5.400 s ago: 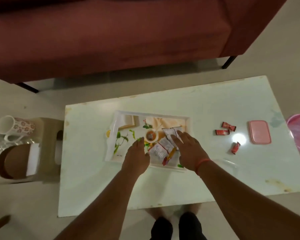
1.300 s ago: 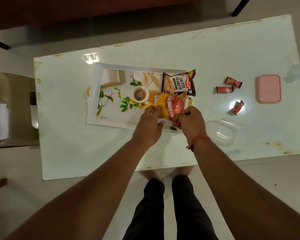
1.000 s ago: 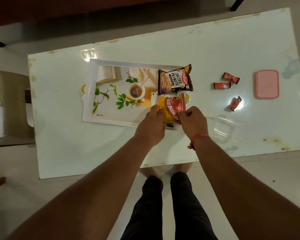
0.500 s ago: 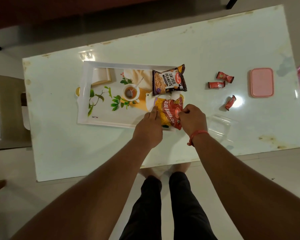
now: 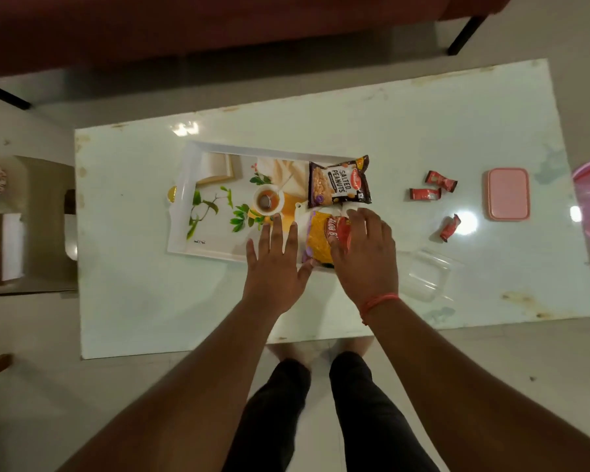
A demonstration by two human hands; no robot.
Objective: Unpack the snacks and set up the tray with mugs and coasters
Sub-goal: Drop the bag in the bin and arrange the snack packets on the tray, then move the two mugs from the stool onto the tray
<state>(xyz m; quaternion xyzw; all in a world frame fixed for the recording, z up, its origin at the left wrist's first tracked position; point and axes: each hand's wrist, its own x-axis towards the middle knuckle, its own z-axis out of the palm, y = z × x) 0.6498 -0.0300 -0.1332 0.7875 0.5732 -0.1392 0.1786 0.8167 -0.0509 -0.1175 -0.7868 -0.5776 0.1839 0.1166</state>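
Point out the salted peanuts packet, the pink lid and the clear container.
salted peanuts packet (image 5: 339, 183), head view, on its printed label.
pink lid (image 5: 508, 193), head view, centre of its top.
clear container (image 5: 427, 274), head view, on its base.

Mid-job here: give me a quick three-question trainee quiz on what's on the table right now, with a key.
1. True or false: the salted peanuts packet lies at the right end of the tray.
2. How many small red wrapped candies lie on the table between the tray and the pink lid?
3. Which hand rests on the orange snack packet? A) left hand B) right hand C) neither

Key: 1 true. 2 three. 3 B; the left hand is spread open beside the packet, over the tray's near edge.
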